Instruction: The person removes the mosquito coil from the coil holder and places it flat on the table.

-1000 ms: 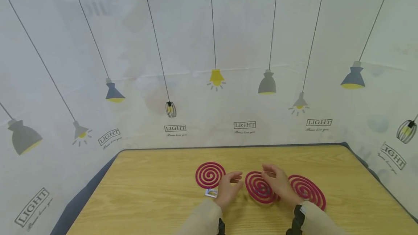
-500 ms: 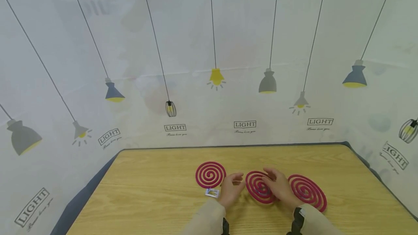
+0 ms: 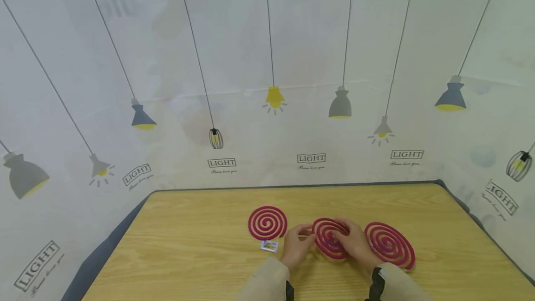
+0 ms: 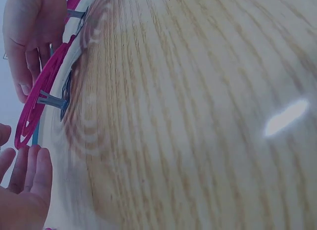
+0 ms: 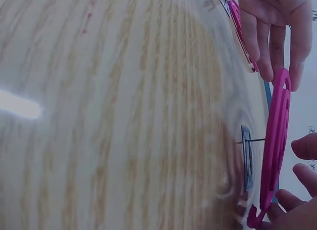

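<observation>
A dark pink mosquito coil [image 3: 326,231] is propped on a small metal stand [image 4: 53,100], tilted above the table between my hands. My right hand [image 3: 358,244] grips its right side, thumb on the upper face; its other fingers are partly hidden. At the opposite edge is my left hand [image 3: 296,245], its fingertips at the coil's rim with the fingers fairly straight. Another coil [image 3: 267,223] lies at the left, beside a small silvery metal piece [image 3: 269,245]. To the right, a third coil [image 3: 388,244] is raised on a stand [image 4: 78,14].
The wooden table [image 3: 188,245] has a dark edge [image 3: 113,240] and is enclosed by a pale curtain [image 3: 234,59] printed with lamps. Right of my right hand, the third coil stands close to my forearm.
My left hand has come right, to the rim of the middle coil. My right thumb has moved in over the coil's face. The side coils stay where they were.
</observation>
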Demonstrator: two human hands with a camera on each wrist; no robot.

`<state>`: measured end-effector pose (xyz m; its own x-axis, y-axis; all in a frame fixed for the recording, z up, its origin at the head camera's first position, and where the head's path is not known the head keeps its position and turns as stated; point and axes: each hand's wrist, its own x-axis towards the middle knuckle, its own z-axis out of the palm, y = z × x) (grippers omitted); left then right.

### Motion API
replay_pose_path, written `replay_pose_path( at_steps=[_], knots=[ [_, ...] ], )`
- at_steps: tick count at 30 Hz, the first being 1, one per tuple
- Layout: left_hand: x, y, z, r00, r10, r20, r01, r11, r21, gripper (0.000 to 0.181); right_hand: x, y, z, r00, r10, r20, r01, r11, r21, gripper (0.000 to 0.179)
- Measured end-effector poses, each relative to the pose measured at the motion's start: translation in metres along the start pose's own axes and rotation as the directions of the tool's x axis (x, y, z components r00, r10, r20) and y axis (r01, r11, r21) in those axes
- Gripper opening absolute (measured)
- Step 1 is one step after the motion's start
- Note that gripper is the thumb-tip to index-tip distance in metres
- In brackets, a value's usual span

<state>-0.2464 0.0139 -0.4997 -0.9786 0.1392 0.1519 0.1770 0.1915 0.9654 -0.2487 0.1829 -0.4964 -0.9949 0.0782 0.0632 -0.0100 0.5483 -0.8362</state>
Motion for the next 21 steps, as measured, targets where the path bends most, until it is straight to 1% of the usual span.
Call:
replay_pose_path(
  at_steps=[2, 6, 8, 14, 16, 21],
  knots=[
    [0.0000, -0.0003, 0.0000, 1.000, -0.023, 0.000, 0.023, 0.999, -0.023, 0.027, -0.0005, 0.0005, 0.0009, 1.000, 0.002, -0.003, -0.002, 1.000, -0.002, 0.043],
    [0.0001, -0.0010, 0.0006, 0.998, -0.063, 0.002, 0.063, 0.997, -0.046, 0.027, -0.0016, 0.0016, 0.0019, 1.000, -0.019, -0.012, 0.019, 1.000, 0.000, 0.044],
    [-0.0004, -0.0007, 0.0011, 0.997, -0.080, 0.007, 0.080, 0.995, -0.056, 0.027, -0.0020, 0.0019, 0.0022, 1.000, -0.013, -0.010, 0.014, 1.000, 0.008, 0.045],
    [-0.0005, -0.0019, 0.0015, 0.989, -0.139, 0.048, 0.145, 0.976, -0.164, 0.031, -0.0020, 0.0024, 0.0031, 1.000, -0.013, -0.010, 0.013, 1.000, 0.014, 0.044],
    [-0.0001, -0.0033, 0.0009, 0.989, -0.142, 0.051, 0.149, 0.972, -0.181, 0.032, -0.0022, 0.0026, 0.0035, 1.000, -0.009, -0.004, 0.009, 1.000, 0.007, 0.045],
    [-0.0005, -0.0047, -0.0008, 0.991, -0.129, 0.035, 0.133, 0.973, -0.187, 0.032, -0.0030, 0.0034, 0.0039, 1.000, 0.001, 0.015, -0.001, 1.000, -0.002, 0.045]
  ],
)
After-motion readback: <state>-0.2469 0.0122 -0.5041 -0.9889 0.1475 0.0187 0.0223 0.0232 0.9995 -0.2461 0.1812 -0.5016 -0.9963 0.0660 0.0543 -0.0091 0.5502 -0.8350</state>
